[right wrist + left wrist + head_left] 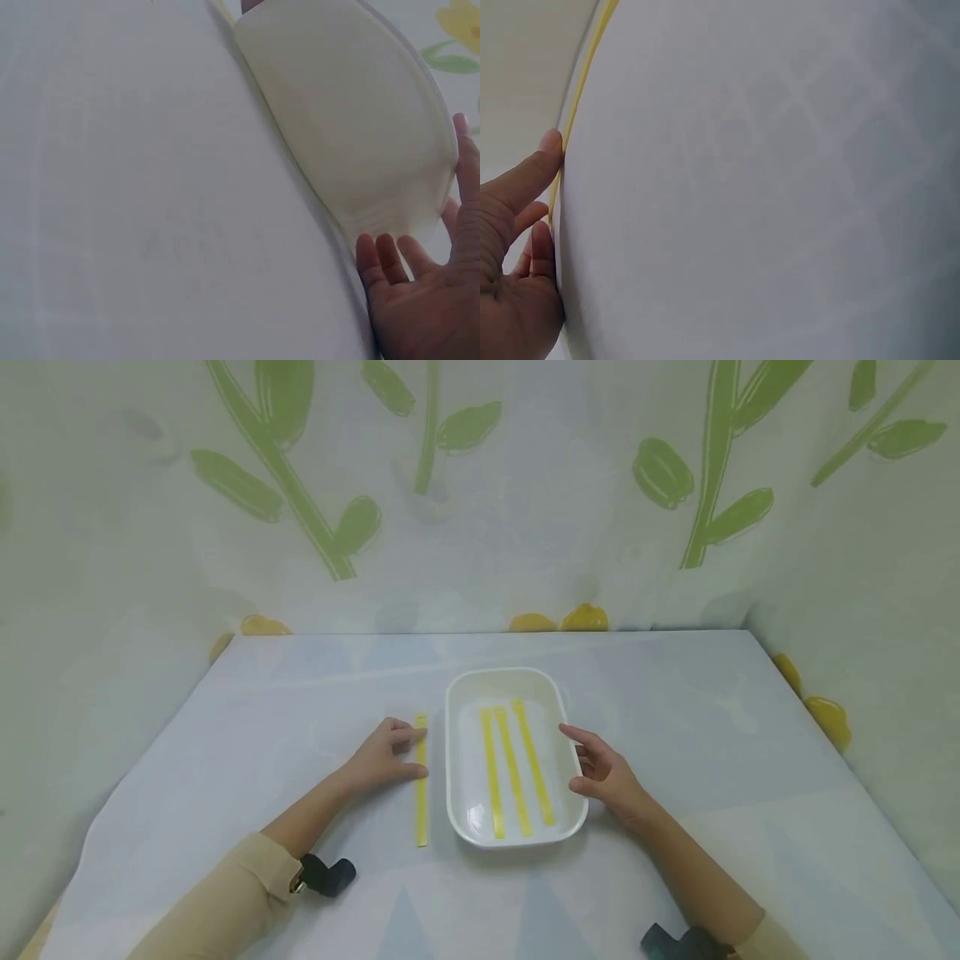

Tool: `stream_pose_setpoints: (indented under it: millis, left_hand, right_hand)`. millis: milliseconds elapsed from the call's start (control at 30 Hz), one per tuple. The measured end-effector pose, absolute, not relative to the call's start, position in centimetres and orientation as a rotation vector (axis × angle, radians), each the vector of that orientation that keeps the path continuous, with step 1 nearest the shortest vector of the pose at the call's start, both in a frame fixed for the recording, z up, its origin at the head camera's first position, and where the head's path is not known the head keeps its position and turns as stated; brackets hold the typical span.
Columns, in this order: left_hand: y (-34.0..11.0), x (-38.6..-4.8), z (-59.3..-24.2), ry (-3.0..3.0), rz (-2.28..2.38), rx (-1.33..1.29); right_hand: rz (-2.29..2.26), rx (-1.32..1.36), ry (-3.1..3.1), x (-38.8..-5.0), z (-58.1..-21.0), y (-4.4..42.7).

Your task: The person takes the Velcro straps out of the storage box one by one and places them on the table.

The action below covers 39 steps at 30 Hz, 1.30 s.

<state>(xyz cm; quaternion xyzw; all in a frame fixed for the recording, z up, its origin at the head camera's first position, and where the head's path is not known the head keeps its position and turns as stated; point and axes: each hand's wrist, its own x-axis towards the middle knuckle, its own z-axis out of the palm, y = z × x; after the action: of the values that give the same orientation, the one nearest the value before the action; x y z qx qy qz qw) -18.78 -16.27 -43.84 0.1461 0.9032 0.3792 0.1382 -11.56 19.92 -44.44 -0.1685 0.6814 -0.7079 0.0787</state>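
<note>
A flat yellow strip [422,814] lies lengthwise on the table, left of a white rectangular tray [466,727]. My left hand [384,758] touches this strip, thumb and index finger apart along it; in the left wrist view the thumb [549,146] meets the strip's thin edge. Inside the tray lie three similar yellow strips [513,772], side by side and slightly slanted. At the tray's right side, my right hand [609,777] rests its index finger and thumb against the rim. The right wrist view shows its other fingers [386,259] loosely bent beside the tray's outer wall.
A pale cloth with faint patterns covers the table [300,693]. Walls printed with green leaves and yellow shapes [585,618] stand behind and at both sides. Dark wrist-worn devices [327,876] sit on both wrists.
</note>
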Motion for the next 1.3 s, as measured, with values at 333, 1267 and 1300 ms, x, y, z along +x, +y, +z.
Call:
stream_pose_setpoints:
  millis: [333, 1267, 1300]
  left_hand:
    - [-16.5, -19.4, -43.3, 2.605, 1.211, 0.42]
    - [-11.5, -24.2, -33.1, 2.325, 1.461, 0.614]
    - [-11.1, -24.4, -32.9, 2.32, 1.457, 0.62]
  right_hand:
    - [-2.118, -0.524, 2.025, -11.7, -44.6, 19.8]
    - [-2.102, -0.452, 2.06, -11.6, -44.4, 19.9]
    - [-2.101, -0.453, 2.062, -11.6, -44.4, 19.9]
